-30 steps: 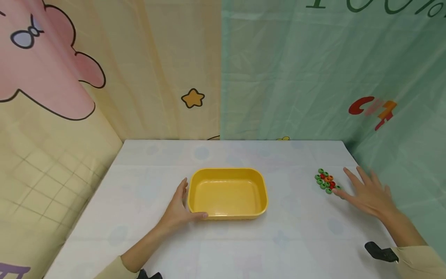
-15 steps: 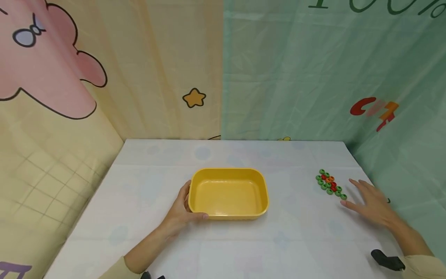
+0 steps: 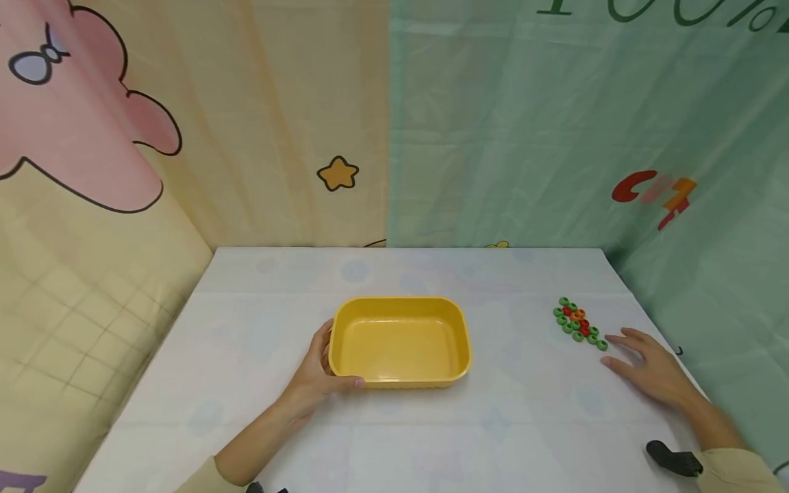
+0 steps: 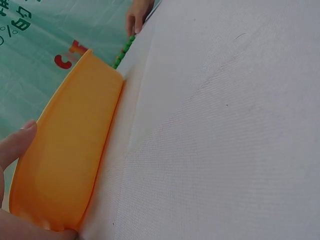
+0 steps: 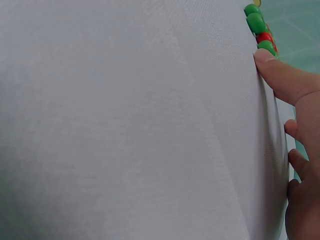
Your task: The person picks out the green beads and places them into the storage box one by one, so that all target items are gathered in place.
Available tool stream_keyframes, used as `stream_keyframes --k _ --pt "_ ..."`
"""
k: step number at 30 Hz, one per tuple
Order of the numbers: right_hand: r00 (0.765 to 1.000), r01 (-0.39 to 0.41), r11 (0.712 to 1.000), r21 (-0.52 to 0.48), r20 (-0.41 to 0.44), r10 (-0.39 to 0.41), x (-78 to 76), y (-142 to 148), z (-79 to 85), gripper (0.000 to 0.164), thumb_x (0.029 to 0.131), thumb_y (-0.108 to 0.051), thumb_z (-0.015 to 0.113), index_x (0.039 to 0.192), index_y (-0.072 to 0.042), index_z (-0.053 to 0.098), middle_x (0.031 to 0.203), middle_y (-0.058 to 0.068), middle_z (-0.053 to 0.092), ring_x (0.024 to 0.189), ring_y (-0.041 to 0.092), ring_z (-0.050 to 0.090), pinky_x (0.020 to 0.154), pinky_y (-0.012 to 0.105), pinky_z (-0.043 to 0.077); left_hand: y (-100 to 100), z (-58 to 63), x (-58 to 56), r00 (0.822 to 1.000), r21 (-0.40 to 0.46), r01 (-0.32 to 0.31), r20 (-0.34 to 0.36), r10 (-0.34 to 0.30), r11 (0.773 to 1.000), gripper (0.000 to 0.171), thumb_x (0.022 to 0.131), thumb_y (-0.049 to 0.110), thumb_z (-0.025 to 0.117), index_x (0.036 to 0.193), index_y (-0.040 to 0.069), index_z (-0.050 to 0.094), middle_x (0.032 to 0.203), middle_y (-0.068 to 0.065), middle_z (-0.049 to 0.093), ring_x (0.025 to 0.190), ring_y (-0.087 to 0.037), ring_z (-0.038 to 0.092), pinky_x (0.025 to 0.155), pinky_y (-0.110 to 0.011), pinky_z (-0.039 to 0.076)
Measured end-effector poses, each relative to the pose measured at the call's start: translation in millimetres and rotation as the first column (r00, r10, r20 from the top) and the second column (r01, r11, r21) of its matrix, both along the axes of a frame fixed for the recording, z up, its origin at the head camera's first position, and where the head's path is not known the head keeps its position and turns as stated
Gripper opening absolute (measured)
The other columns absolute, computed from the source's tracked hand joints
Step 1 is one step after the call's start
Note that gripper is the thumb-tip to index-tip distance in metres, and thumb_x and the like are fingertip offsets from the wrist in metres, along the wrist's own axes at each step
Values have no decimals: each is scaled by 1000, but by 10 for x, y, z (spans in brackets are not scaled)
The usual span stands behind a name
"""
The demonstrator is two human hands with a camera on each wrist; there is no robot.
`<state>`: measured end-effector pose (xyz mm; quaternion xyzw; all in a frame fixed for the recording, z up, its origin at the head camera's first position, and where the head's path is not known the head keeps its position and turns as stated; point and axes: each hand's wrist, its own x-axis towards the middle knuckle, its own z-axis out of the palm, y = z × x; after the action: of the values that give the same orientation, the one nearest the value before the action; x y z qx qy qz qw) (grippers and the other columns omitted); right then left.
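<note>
A shallow yellow rectangular tray (image 3: 399,346) lies near the middle of the table, with nothing in it. My left hand (image 3: 308,380) grips its left end, the thumb along the near rim and the fingers around the side; the left wrist view shows the tray's outer wall (image 4: 75,140) up close. To the right lies a slanting cluster of small green, red and orange beads (image 3: 584,324). Beside its near end is my right hand (image 3: 653,370), fingers loosely bent and holding nothing visible. The right wrist view shows that thumb close to a green bead (image 5: 266,46); contact is unclear.
A white cloth with faint pastel prints covers the table (image 3: 394,445). Printed curtains, cream (image 3: 296,137) on the left and green (image 3: 505,137) on the right, hang behind and beside it. A black strap end (image 3: 674,459) sticks out at the right wrist.
My right hand has drawn back toward the near right and its spread fingers have come closer together, uncovering the near end of the bead cluster. My left hand stays on the tray.
</note>
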<state>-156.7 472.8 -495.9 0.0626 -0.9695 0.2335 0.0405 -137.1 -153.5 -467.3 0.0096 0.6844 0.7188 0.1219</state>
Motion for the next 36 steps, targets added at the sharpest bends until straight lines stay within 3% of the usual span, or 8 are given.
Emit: stream_keyframes --k 9,16,26,29,32,33,36 --pt "999 29 999 -34 -32 -30 -70 -36 -19 48 99 -30 72 126 10 67 142 41 41 129 66 35 97 80 32 -6 -5 -3 1000 2 4 2 -4 1000 122 74 -3 92 165 21 14 168 -4 18 151 -26 28 118 -32 34" --pt "996 30 997 -65 -77 -35 -102 -99 -1 39 98 -22 73 116 13 70 137 38 48 125 63 41 95 78 36 2 -27 -14 1000 10 10 1 -10 1000 119 75 -3 91 164 22 15 167 -4 19 150 -27 28 120 -37 31" --pt "996 50 995 -84 -65 -56 -127 -142 130 40 98 -22 75 120 11 69 132 38 54 124 61 44 94 76 39 4 -18 -4 1000 -1 9 4 -9 1000 120 74 -3 91 164 21 15 167 -5 20 151 -28 28 121 -41 30" --pt "996 41 994 -97 -77 -49 -166 -190 168 38 98 -23 74 121 8 70 130 35 58 123 56 49 99 40 53 -11 -16 1 1000 2 7 4 -7 1000 121 74 -2 92 164 21 14 167 -4 20 151 -27 28 121 -38 30" --pt "994 27 992 -123 -97 -39 -209 -241 188 34 98 -21 75 120 5 72 127 31 62 118 36 57 82 7 43 -21 -17 -2 1000 -4 3 5 -3 1000 122 74 -1 92 164 21 13 168 -4 18 152 -25 26 121 -35 29" --pt "995 22 990 -137 -98 -35 -221 -257 197 34 98 -21 75 119 5 72 126 30 63 115 25 58 76 2 36 -22 -17 -6 1000 -7 0 5 0 1000 122 74 -2 92 164 21 13 168 -4 18 152 -25 26 120 -35 30" --pt "996 14 986 -163 -90 -29 -240 -311 229 33 98 -20 75 119 5 72 122 29 66 100 -5 53 75 2 41 -17 -15 -13 1000 -17 -2 9 2 1000 121 74 -2 91 164 21 13 168 -4 17 152 -25 25 121 -35 29"
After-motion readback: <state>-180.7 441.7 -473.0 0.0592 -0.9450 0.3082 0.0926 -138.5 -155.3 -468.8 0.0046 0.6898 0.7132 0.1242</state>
